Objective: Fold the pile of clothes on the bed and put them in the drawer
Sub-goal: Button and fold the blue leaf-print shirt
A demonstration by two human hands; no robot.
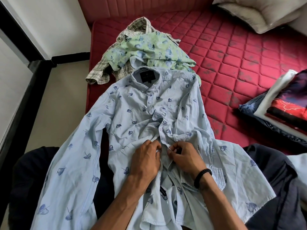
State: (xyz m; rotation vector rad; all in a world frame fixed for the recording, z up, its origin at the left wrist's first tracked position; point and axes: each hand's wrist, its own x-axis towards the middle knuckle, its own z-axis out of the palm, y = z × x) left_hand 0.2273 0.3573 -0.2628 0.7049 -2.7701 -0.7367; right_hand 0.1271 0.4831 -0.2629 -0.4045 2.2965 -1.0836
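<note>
A light blue shirt with dark blue leaf prints [132, 117] lies face up on the red quilted mattress [232, 67], collar away from me, its sleeves spread over my dark-trousered knees. My left hand [146, 160] and my right hand [184, 156] meet at the button placket halfway down the front. Each hand pinches one edge of the placket. Behind the collar lies a crumpled green floral shirt [149, 50] on top of a beige checked shirt [103, 70].
A stack of folded clothes [282, 107], with denim, white and red-black pieces, sits at the right edge of the mattress. A white pillow [259, 12] lies at the far right corner. The floor and a black-trimmed wall are on the left.
</note>
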